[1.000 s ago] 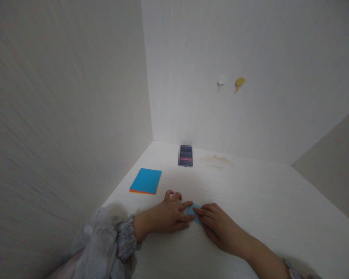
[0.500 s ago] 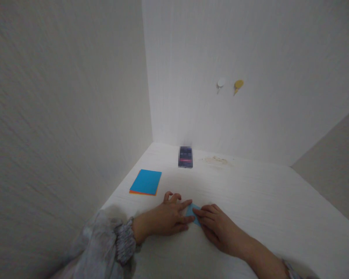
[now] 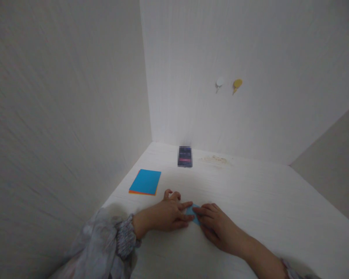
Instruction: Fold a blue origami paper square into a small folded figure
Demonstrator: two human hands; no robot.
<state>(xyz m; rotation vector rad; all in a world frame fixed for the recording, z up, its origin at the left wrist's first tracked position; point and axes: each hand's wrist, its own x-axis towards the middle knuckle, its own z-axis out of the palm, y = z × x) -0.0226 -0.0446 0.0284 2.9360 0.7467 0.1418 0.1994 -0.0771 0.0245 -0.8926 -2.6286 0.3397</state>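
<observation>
A small folded piece of light blue paper [image 3: 191,210] lies on the white table between my two hands. My left hand [image 3: 171,214] has its fingers spread, and two fingertips press on the paper's left part. From the other side, my right hand [image 3: 216,224] has its fingers close together on the paper's right part. Those fingers cover much of that side, and its thumb is mostly out of sight. Which folds the paper has cannot be made out.
A stack of square paper sheets [image 3: 145,182], blue on top with orange beneath, lies at the left. A dark blurred rectangular item [image 3: 185,157] is near the back wall. A white hook [image 3: 219,82] and a yellow hook [image 3: 237,84] are on that wall.
Both hands stay in almost the same place on the blue paper. The whole view has shifted very slightly.
</observation>
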